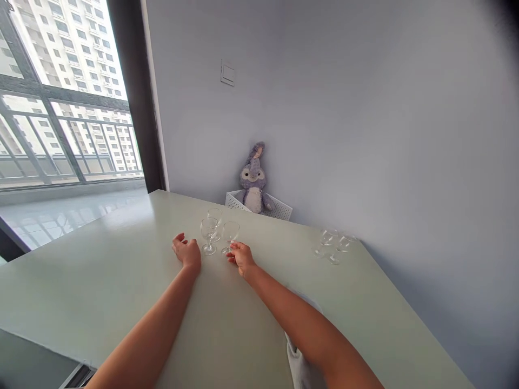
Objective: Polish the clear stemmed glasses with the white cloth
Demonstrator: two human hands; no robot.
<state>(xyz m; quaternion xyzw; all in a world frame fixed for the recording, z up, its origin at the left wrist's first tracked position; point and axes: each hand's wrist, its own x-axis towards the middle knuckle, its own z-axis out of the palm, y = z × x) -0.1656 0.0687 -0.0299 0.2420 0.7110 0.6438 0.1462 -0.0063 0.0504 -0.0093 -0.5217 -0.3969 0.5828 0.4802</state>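
Note:
Three clear stemmed glasses stand upright in a close group on the table: a front left wine glass (209, 229), a rear wine glass (215, 215) and a right wine glass (231, 231). My right hand (242, 257) has its fingers closed around the low stem of the right one, whose base is partly hidden by them. Just left of the group, my left hand (187, 252) rests on the table with its fingers loosely curled and apart, holding nothing.
Toward the right edge of the pale table (227, 335) are more clear glasses (339, 246). Under my right forearm lies a grey cloth (299, 363), partly covered. A purple plush rabbit (253, 186) sits in a white perforated basket (280, 209) behind the table's far edge, against the wall.

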